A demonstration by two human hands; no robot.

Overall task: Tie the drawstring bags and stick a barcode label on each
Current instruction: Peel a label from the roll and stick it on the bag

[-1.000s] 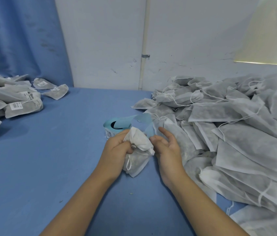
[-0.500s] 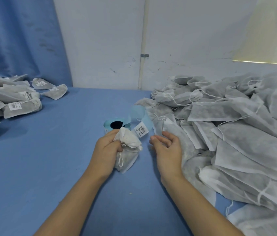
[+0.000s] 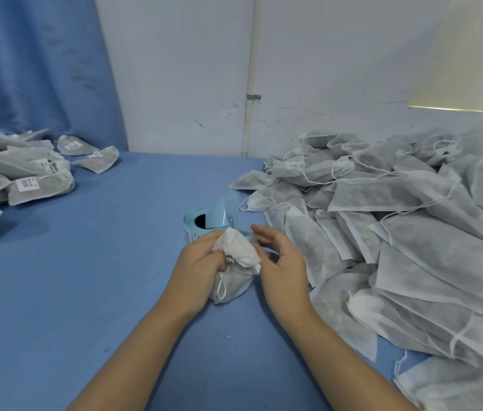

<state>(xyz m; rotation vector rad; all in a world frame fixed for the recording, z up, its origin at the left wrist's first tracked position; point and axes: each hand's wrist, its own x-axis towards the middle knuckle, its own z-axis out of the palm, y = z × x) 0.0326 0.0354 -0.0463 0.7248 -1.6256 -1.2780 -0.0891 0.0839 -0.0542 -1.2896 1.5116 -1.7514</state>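
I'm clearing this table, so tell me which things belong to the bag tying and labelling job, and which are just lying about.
Job:
held bag
label roll
unlabelled bags
labelled bags

Lying about:
curtain
wall pipe

Nothing legible at this resolution. Front bag (image 3: 53,189) of the left pile carries a white barcode label (image 3: 27,184): bars plus a line of small print, characters too small to read. The bag behind it (image 3: 3,166) has a second label (image 3: 45,164), dark print, blurred. Two far bags near the blue curtain each carry one: small label (image 3: 73,146) on the rear bag (image 3: 86,149) and tilted label (image 3: 97,154) on the corner bag (image 3: 102,164), print only smudges. Label roll (image 3: 189,218): dark marks on its outer wall at lower left, unreadable. No brand, word or number can be made out
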